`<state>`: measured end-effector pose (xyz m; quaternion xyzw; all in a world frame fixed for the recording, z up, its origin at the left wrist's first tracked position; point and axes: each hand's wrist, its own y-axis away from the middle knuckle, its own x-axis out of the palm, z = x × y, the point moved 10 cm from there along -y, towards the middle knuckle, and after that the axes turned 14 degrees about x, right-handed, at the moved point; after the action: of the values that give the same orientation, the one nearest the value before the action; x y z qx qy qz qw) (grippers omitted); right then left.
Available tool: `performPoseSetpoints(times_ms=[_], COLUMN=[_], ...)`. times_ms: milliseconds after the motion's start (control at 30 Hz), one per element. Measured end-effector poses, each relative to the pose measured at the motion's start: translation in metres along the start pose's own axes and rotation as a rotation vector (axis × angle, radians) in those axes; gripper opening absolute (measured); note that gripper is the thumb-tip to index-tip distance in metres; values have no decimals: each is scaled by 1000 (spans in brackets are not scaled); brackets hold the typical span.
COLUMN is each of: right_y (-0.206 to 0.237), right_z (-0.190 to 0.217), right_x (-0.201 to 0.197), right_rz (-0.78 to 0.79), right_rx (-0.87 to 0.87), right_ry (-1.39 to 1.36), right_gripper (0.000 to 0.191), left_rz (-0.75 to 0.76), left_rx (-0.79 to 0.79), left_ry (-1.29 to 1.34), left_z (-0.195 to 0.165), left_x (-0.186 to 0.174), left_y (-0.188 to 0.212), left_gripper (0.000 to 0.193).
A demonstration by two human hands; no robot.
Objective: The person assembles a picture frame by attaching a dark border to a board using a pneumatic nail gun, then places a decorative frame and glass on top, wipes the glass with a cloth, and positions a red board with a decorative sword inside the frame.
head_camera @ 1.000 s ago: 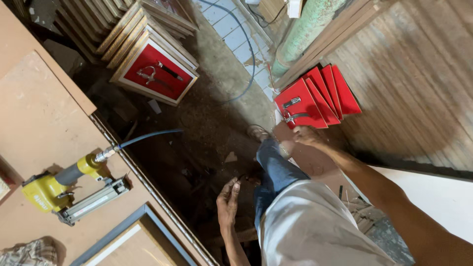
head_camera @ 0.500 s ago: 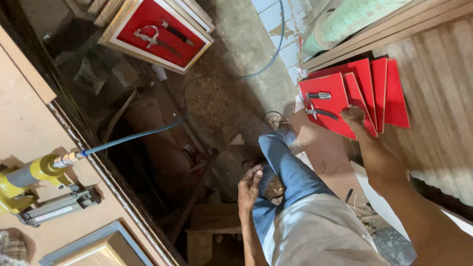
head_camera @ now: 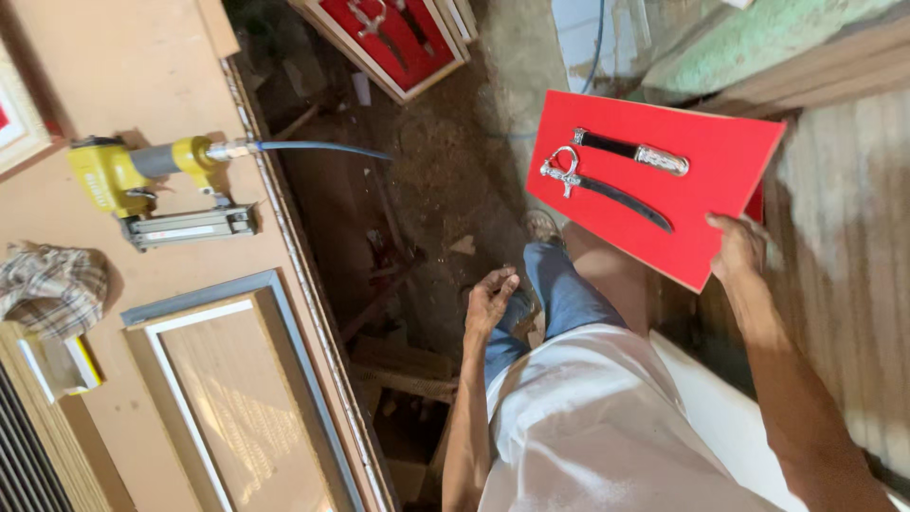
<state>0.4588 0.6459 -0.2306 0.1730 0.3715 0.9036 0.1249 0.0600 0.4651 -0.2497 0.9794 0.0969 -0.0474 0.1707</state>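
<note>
The right hand [head_camera: 737, 248] is gripping the near right edge of a red display board [head_camera: 720, 161], fingers clamped on it, holding it above the floor. A dagger and sheath [head_camera: 616, 175] are lying mounted on the board. The left hand [head_camera: 490, 301] is hanging loosely curled, empty, right of the workbench [head_camera: 171, 114] bearing a yellow pneumatic nailer [head_camera: 142, 180].

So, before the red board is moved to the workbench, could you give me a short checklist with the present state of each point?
1. Right hand grips the red board at its lower edge: ok.
2. Dagger and sheath lie on the board, none sliding off: ok; whether they are fixed, cannot tell.
3. Left hand is free, hanging by the knee: ok.
4. Grey frame lies flat on the workbench: ok.
5. Yellow nail gun and its hose lie beside the frame, apart from it: ok.
</note>
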Motion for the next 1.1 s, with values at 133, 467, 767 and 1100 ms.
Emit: performPoseSetpoints(times_ms=[133,467,767,1100], right_y=[48,72,84,327], right_z=[40,50,-32,177], right_x=[21,161,290,476], right_rz=[383,702,865,929], right_rx=[11,133,287,-1432], right_ry=[-178,-423,625,773], right_gripper=[48,60,39,25], left_rz=[-130,-536,-967,-820], left_rx=[-61,483,805,238], left_ry=[596,1140,698,17], left_z=[-25,-212,-326,-340], left_x=[20,-49,-251,-339], left_y=[-26,-112,-20,98], left_gripper=[38,32,33,32])
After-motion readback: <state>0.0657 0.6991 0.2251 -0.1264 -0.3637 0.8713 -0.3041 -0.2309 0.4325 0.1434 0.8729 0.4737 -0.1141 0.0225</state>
